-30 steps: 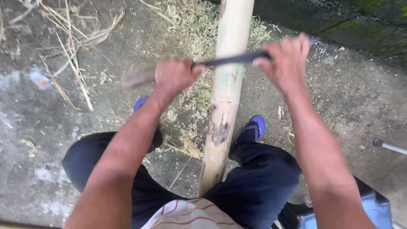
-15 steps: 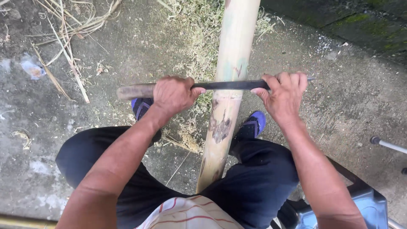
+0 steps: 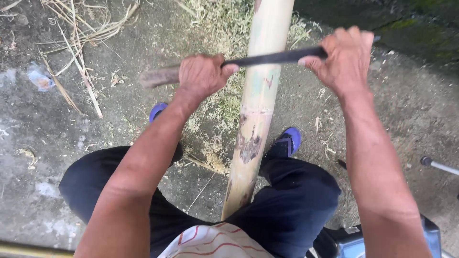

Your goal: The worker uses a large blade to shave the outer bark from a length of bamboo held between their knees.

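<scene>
Concrete ground (image 3: 62, 191) below; left hand (image 3: 203, 76) and right hand (image 3: 345, 58) clamped on blade (image 3: 275, 58) across bamboo pole (image 3: 256, 119), cut off at 12 o'clock.

Bamboo pole (image 3: 260, 102) runs off the top edge, its near end hidden between the knees. Blade (image 3: 275, 57) far end hidden under right hand (image 3: 344, 59); wooden handle (image 3: 160, 76) partly covered by left hand (image 3: 203, 76). Blue shoes (image 3: 287, 141) mostly hidden by legs. Metal rod (image 3: 440, 166) cut off at right.

- Bamboo pole (image 3: 258, 110): smooth, pale, matt, with scraped brown patches.
- Blade (image 3: 272, 58): dark, dull metal; wooden handle (image 3: 160, 76), worn.
- Ground (image 3: 71, 157): rough, grey concrete.
</scene>
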